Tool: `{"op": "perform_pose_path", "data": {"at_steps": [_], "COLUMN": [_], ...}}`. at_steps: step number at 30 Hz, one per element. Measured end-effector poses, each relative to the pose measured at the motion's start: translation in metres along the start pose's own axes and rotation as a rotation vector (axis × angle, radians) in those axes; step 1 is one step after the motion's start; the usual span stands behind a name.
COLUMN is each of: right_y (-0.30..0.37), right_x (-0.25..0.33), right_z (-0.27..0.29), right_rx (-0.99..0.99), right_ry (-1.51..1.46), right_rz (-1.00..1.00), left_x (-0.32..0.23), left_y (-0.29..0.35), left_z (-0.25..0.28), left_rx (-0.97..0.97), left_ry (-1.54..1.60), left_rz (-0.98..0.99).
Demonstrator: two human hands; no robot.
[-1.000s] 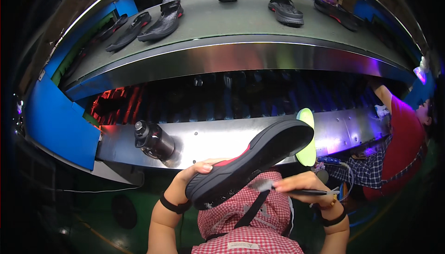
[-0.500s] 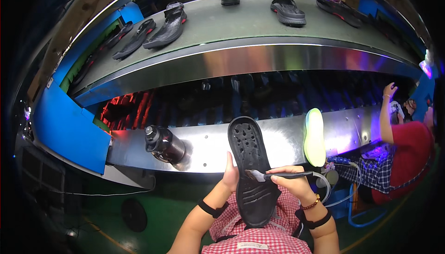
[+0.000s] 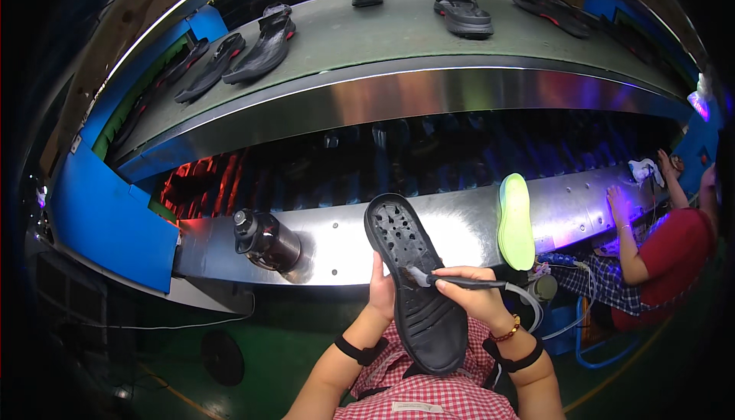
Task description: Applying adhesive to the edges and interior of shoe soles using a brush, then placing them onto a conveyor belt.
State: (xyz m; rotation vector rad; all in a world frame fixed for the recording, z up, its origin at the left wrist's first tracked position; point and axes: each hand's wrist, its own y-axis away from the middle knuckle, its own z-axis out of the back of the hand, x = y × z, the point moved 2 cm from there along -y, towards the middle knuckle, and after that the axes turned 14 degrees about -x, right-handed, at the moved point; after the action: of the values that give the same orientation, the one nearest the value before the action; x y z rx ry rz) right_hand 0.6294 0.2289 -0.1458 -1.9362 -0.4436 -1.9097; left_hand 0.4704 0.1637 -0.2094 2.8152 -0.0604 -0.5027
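My left hand point(image 3: 380, 291) grips the left edge of a black shoe sole point(image 3: 429, 320). The sole stands tilted in front of me, its holed end away from me and its grooved end by my lap. In my right hand point(image 3: 484, 296) is a brush point(image 3: 468, 283) with a black handle, held like a pen. Its pale bristles touch the middle of the sole, just below the holes, where the surface looks wet. From the handle's back end a clear hose point(image 3: 528, 295) curves down to the right.
A neon-yellow sole point(image 3: 515, 222) lies on the metal ledge point(image 3: 337, 248), right of the black sole. A dark bottle point(image 3: 266, 241) stands at left. Beyond, a green conveyor belt point(image 3: 367, 33) carries several black soles. A co-worker in red point(image 3: 674, 255) sits at right.
The brush has slid a little up the sole toward the holed end. The sole has tilted slightly, its top leaning left. The co-worker's raised arm has come down to the ledge.
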Motion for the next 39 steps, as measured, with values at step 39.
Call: {"op": "perform_pose_path", "data": {"at_steps": [39], "right_y": [0.018], "right_x": [0.064], "right_z": [0.024], "right_rx": [0.430], "right_ry": [-0.060], "right_rz": [0.589], "left_x": [-0.039], "left_y": [0.024], "left_z": [-0.110], "left_rx": [0.289], "left_ry": [0.019], "left_rz": [-0.761]}}
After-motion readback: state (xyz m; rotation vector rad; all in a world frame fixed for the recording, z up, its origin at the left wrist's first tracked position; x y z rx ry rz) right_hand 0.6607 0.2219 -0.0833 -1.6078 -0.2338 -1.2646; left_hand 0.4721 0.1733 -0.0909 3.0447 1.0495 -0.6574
